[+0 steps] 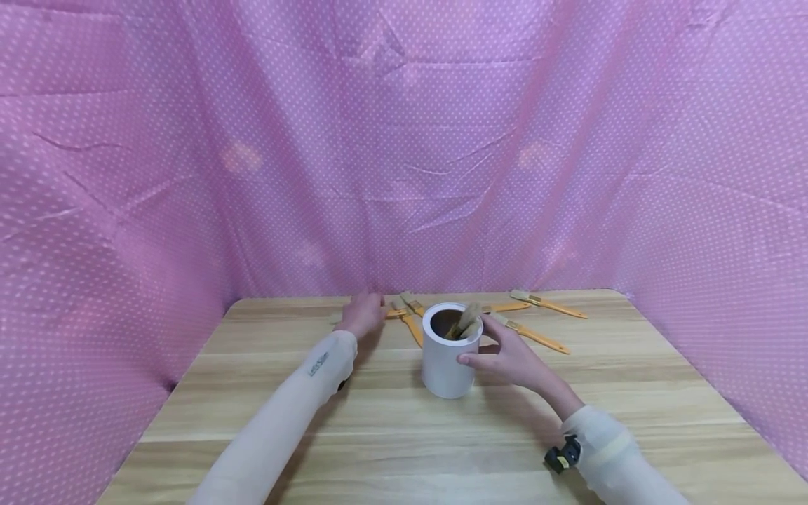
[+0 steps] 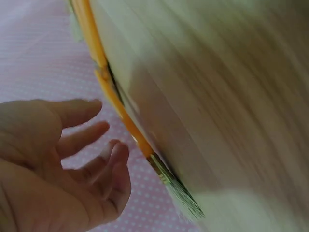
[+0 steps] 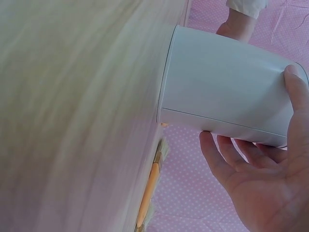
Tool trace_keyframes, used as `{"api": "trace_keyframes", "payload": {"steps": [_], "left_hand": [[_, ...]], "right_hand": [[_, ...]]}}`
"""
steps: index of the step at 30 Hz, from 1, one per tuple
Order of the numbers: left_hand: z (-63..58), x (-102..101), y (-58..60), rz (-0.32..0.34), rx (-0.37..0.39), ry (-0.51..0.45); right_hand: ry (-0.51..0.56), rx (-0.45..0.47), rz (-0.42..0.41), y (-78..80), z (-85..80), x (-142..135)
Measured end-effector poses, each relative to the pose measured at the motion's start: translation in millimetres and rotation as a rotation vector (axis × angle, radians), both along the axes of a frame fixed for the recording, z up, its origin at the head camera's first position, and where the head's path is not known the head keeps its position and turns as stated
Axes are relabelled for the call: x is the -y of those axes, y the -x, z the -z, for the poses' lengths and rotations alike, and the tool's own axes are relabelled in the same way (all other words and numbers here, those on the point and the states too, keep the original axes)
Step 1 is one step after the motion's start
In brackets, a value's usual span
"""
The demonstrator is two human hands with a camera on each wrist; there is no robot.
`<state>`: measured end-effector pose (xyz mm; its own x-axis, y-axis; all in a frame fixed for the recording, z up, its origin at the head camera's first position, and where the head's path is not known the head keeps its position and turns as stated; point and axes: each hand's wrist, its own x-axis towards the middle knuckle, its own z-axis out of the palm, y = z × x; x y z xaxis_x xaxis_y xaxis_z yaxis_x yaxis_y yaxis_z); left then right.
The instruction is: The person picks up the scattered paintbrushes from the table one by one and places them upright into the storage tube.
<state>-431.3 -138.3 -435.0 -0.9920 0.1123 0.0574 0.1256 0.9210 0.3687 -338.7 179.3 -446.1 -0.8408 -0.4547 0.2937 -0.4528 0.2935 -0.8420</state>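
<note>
A white cylindrical canister (image 1: 447,368) stands upright on the table, with brushes (image 1: 468,319) inside, bristles up. My right hand (image 1: 514,358) holds it from the right, its thumb on the near side; in the right wrist view the thumb and fingers lie along opposite sides of the canister (image 3: 227,82). My left hand (image 1: 364,314) is at the far left, over a paintbrush (image 2: 133,128) with an orange handle and pale bristles lying on the table. In the left wrist view the left hand (image 2: 67,164) has loosely bent fingers, apart from that brush, holding nothing.
Several more orange-handled brushes lie on the wooden table (image 1: 379,435): one behind the canister (image 1: 508,306), one at the far right (image 1: 555,306) and one beside the right hand (image 1: 539,338). Two lie left of the canister. A pink dotted curtain (image 1: 410,154) surrounds the table.
</note>
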Motion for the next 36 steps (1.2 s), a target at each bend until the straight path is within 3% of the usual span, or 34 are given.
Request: {"api": "trace_keyframes", "payload": {"steps": [4, 12, 19, 22, 28, 30, 36], "left_hand": [[4.0, 3, -0.7, 0.052, 0.042, 0.049], [9.3, 11, -11.9, 0.12, 0.068, 0.027], [-0.6, 25, -21.0, 0.161, 0.097, 0.132], [-7.2, 28, -22.1, 0.11, 0.117, 0.155], [-7.7, 31, -16.0, -0.145, 0.14, 0.116], [-7.6, 33, -16.8, -0.166, 0.148, 0.111], [-10.0, 47, -18.4, -0.146, 0.178, 0.075]], "right_hand": [[0.0, 0.006, -0.002, -0.7, 0.6, -1], [0.003, 0.005, -0.018, -1.4, 0.2, 0], [0.01, 0.015, -0.023, -3.7, 1.0, -2], [0.008, 0.015, -0.015, -4.0, 0.9, -4], [0.005, 0.017, 0.0, -1.2, 1.6, -5], [0.008, 0.017, 0.005, -1.2, 1.5, -4], [0.011, 0.017, -0.009, -1.5, -0.1, -1]]}}
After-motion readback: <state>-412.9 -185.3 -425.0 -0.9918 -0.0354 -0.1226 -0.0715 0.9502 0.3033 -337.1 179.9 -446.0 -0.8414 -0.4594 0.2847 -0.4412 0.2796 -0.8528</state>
